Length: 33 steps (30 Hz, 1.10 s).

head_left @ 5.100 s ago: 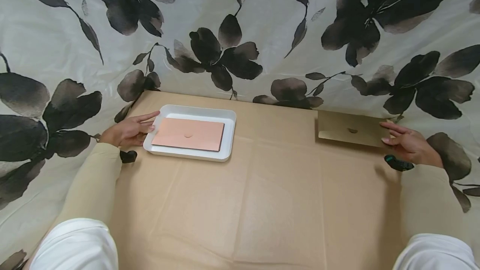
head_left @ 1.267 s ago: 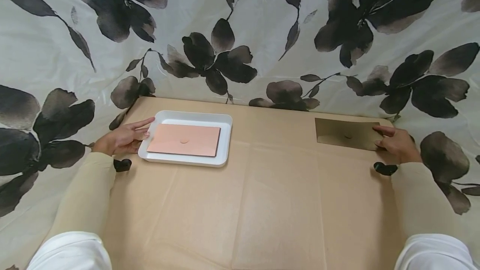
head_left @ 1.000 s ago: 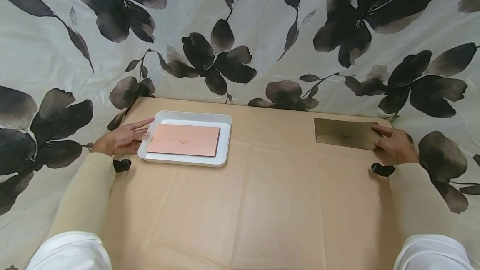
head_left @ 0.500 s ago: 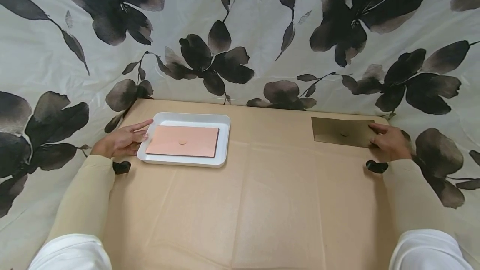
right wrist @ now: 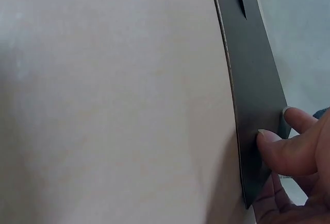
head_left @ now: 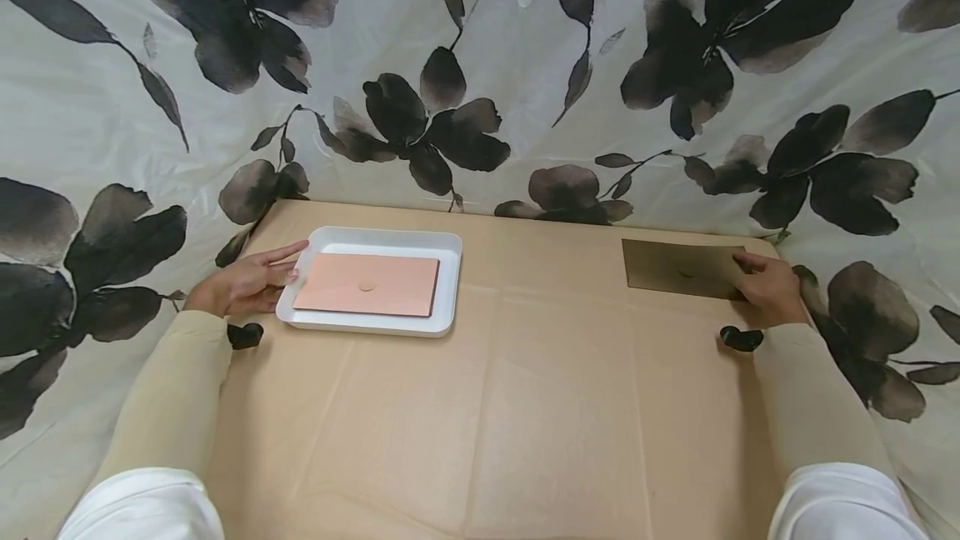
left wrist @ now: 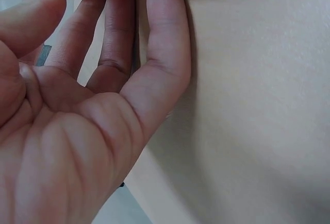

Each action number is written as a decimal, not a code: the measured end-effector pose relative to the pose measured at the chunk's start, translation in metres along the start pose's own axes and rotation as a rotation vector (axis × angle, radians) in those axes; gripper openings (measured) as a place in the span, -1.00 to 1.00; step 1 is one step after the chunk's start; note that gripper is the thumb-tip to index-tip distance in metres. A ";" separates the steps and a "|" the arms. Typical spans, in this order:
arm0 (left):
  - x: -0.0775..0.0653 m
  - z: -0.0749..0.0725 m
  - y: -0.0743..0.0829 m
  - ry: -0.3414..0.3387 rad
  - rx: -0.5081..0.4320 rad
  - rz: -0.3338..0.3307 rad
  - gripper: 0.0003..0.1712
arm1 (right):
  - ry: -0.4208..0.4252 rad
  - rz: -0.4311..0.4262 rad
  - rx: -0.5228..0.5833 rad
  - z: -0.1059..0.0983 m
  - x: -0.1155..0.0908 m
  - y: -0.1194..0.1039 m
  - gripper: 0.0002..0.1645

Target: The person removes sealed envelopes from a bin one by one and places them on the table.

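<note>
On the left, a white tray (head_left: 454, 273) holds a flat peach envelope (head_left: 360, 282) with a small half-round cut. My left hand (head_left: 251, 280) is at the tray's left edge; in the left wrist view, the thumb lies over the white rim and the fingers (left wrist: 117, 33) reach beneath it. At the far right, a dark gold envelope (head_left: 667, 267) with a similar cut lies along the back edge of the table. My right hand (head_left: 771, 286) pinches its right end, the thumb (right wrist: 286, 154) on the upper face and other fingers at the far edge and underneath.
A tan cover with fold creases lies over the table (head_left: 555, 407). Behind it and at both sides hangs a white cloth (head_left: 555, 148) with dark flowers. Dark wrist-worn devices show at both wrists.
The gold envelope was tilted up above a shadow 5.1 s ago; now it lies flatter and slightly further left, the right hand moving with it. The left hand and tray stay almost in place.
</note>
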<state>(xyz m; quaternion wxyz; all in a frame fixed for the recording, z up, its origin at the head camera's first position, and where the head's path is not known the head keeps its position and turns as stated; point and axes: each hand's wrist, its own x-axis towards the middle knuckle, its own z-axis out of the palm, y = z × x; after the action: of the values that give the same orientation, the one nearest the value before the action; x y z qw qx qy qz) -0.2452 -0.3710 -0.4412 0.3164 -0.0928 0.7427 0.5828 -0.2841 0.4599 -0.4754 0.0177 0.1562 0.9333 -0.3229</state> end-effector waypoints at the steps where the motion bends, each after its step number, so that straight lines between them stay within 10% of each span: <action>1: 0.001 0.000 0.000 0.004 0.007 0.000 -0.10 | 0.006 0.000 -0.010 0.000 0.000 0.000 -0.27; 8: 0.004 0.000 0.001 0.023 0.029 -0.010 -0.10 | 0.044 -0.021 -0.126 0.000 -0.001 0.001 -0.18; 19: 0.003 -0.002 -0.001 -0.005 -0.016 -0.002 -0.06 | 0.039 0.166 0.106 -0.010 -0.010 -0.014 -0.21; 33: 0.000 0.003 0.002 -0.001 -0.044 -0.005 -0.06 | -0.068 0.061 0.329 -0.004 -0.016 -0.030 -0.25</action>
<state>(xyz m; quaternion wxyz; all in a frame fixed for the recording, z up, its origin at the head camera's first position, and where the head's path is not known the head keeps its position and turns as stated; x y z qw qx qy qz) -0.2454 -0.3672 -0.4397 0.3161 -0.1010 0.7294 0.5982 -0.2778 0.4350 -0.4523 0.0333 0.1739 0.8616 -0.4757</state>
